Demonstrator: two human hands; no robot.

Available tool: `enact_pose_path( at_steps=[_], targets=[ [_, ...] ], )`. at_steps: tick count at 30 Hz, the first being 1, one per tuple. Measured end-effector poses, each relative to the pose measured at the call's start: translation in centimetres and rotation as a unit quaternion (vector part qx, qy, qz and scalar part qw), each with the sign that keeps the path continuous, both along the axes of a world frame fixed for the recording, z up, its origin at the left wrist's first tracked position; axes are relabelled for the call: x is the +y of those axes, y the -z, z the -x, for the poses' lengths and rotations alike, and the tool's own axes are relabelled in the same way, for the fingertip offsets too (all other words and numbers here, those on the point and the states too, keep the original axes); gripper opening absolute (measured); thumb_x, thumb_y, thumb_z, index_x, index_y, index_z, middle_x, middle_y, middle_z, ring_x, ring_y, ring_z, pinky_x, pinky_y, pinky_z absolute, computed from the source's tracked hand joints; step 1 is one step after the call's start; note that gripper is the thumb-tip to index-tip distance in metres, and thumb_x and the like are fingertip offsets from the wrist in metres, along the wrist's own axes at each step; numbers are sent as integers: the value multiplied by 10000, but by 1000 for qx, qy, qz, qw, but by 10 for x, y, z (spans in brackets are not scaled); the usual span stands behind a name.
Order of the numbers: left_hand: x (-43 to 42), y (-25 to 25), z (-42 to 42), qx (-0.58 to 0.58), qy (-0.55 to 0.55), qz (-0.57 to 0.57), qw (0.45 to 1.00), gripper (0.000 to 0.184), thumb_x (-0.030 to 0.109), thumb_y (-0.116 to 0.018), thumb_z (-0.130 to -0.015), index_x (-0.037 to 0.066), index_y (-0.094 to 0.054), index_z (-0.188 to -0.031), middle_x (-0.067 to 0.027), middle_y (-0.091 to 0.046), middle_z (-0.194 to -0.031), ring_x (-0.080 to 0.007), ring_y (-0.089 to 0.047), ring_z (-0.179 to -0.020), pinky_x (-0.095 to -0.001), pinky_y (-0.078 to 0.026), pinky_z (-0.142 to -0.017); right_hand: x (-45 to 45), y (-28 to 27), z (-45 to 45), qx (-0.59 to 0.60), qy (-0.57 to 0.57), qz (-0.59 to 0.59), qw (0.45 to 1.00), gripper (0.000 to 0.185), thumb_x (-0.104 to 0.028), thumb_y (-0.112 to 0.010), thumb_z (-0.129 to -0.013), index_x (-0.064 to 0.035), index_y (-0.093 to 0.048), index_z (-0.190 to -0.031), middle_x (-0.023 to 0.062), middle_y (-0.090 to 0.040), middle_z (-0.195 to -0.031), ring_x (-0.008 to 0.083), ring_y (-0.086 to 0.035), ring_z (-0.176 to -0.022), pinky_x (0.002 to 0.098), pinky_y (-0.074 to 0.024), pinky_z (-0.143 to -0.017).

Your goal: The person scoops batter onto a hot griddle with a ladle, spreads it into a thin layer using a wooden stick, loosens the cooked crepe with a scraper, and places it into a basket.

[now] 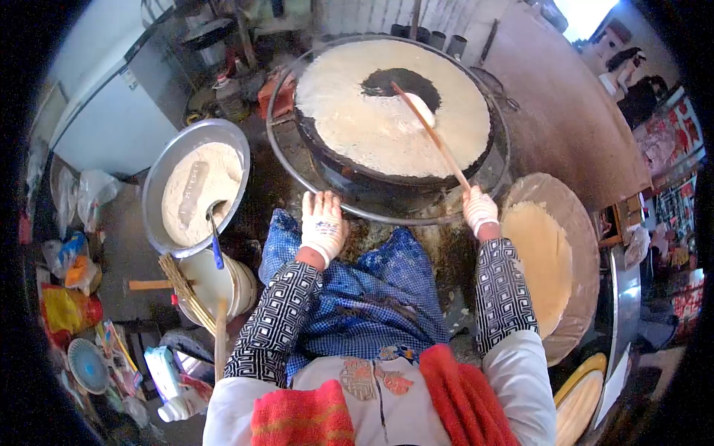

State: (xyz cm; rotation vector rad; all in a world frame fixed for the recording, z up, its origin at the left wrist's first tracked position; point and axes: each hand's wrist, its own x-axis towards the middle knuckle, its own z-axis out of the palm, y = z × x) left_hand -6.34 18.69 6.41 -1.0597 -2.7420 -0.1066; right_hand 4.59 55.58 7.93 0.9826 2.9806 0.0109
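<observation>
A large round griddle point(316, 149) stands ahead of me, with a pale layer of batter point(349, 97) over most of its top. A dark bare patch shows near the middle, beside a wet white mound of batter point(425, 111). My right hand point(480, 209), in a white glove, is closed round the near end of a long wooden stick point(439, 141). The stick slants across the griddle and its far part lies by the mound. My left hand point(324, 223), also gloved, lies with fingers stretched out at the near side of the metal ring point(297, 175) around the griddle.
At left, a metal bowl point(152, 219) of batter with a blue-handled ladle point(216, 241) sits above a white bucket point(242, 286). A whisk brush point(186, 290) lies by the bucket. At right, a thin flatbread point(535, 260) rests on a round tray point(584, 260).
</observation>
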Motion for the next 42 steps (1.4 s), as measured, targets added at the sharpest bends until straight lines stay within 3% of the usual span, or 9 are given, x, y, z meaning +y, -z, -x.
enact_pose_path(
  at_steps=[8, 12, 17, 24, 31, 35, 36, 39, 42],
  targets=[
    [-23, 14, 39, 8, -46, 36, 998, 624, 338, -560, -821, -31, -476, -1317, -209, -434, -1413, -370, -377, -1333, -584, -71, -1153, -6, -6, -24, -11, -59, 20, 998, 328, -356, -440, -966, -48, -549, -986, 231, -673, -802, 406, -664, -769, 521, -509, -732],
    [-29, -20, 57, -8, -59, 22, 998, 474, 303, -644, -749, 47, -610, -1147, -127, -572, -1268, -346, -489, -1222, -559, -279, -1051, 1, -27, -29, 71, -41, 84, 993, 308, -312, -456, -956, -37, -588, -998, 185, -680, -794, 357, -669, -731, 491, -529, -659],
    [-10, -22, 23, 49, 91, -28, 994, 477, 366, -578, -839, 95, -577, -1231, -90, -589, -1265, -305, -489, -1230, -550, -302, -1040, -23, -20, -64, 75, -47, 59, 994, 258, -217, -416, -957, -37, -600, -967, 120, -673, -767, 285, -655, -657, 415, -536, -578],
    [-4, -5, 24, 149, 94, 113, 978, 464, 442, -545, -880, 117, -619, -1203, -76, -615, -1251, -269, -520, -1205, -548, -330, -1001, -26, -29, -28, 109, -48, 119, 986, 236, -194, -466, -899, -25, -631, -901, 153, -699, -796, 316, -693, -763, 449, -543, -638],
    [-49, 2, 63, 186, 65, 109, 974, 437, 409, -594, -829, 136, -629, -1169, -51, -602, -1265, -252, -511, -1216, -585, -353, -961, -37, -26, -24, 76, -69, 79, 992, 243, -161, -488, -884, 13, -603, -1010, 172, -706, -878, 306, -699, -801, 418, -550, -680],
    [-61, 6, 93, 169, 8, 110, 979, 493, 412, -585, -836, 95, -604, -1212, -80, -579, -1299, -280, -487, -1243, -587, -336, -992, -21, -8, -22, 114, -14, 103, 988, 217, -178, -496, -886, -15, -638, -903, 192, -693, -828, 339, -691, -751, 467, -545, -655],
    [-49, 21, 107, -2, -111, 160, 981, 598, 327, -597, -860, 72, -441, -1378, -103, -457, -1427, -286, -364, -1354, -518, -182, -1137, -14, -1, -18, 146, 2, 79, 986, 212, -181, -501, -884, -17, -634, -893, 189, -689, -806, 342, -688, -736, 471, -544, -652],
    [-61, 54, 122, 66, -41, 79, 994, 582, 294, -614, -823, 87, -466, -1346, -124, -462, -1410, -290, -393, -1327, -536, -182, -1132, -29, -15, -10, 160, -47, 115, 979, 213, -197, -502, -894, -19, -619, -881, 175, -688, -789, 332, -685, -724, 468, -542, -635],
    [-10, -11, 27, 1, 89, -48, 995, 562, 296, -626, -787, 31, -514, -1270, -161, -500, -1354, -322, -406, -1306, -556, -152, -1142, -28, -17, -14, 110, -25, 146, 983, 243, -228, -481, -925, -23, -607, -891, 172, -689, -800, 320, -686, -736, 461, -538, -626]
  ],
)
